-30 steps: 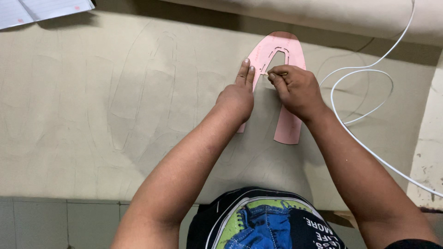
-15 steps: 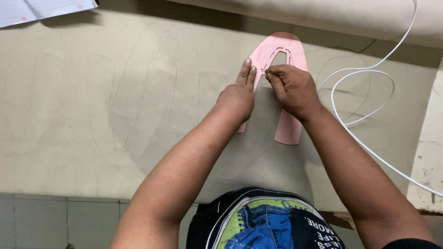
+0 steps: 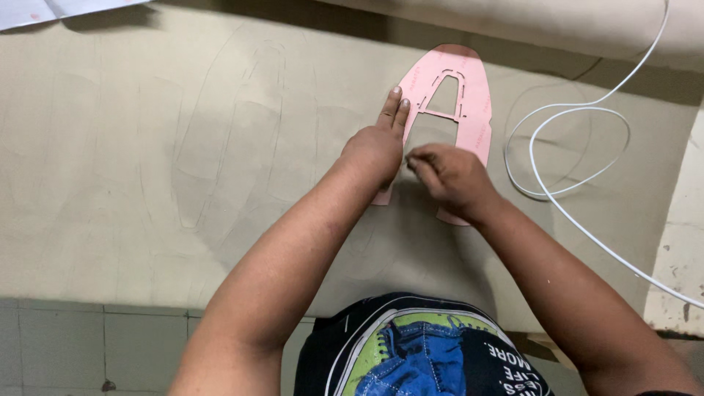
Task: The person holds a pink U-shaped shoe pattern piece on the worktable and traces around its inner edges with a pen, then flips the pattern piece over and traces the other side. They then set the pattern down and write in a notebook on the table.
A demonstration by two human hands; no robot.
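Template (image 3: 478,103) of pink card lies flat on the sheet (image 3: 183,183), its long axis running away from the person with a slight lean to the right. Its rounded, closed end points away; its two legs open towards the person, and a triangular window with dashed slots is cut near the far end. The left leg passes under the left hand (image 3: 376,150), the right leg under the right hand (image 3: 449,176), and both leg ends show just behind the hands.

The left hand lies palm down, two fingers stretched forward and pressed on the template's left edge, holding it flat rather than gripping it. The right hand is curled, knuckles up, fingertips pinched together at the gap between the legs, just right of the left hand and almost touching it. Whether it holds a pen or other small tool cannot be told. Both forearms reach forward from the bottom edge and converge at the template.

The sheet is a pale beige material covering the work surface, marked with faint traced outlines left of the left hand. A white cable (image 3: 572,147) loops to the right of the right hand. A white paper (image 3: 44,9) lies far off to the left, at the far corner. Grey tiles (image 3: 73,345) show nearest the person, on the left.
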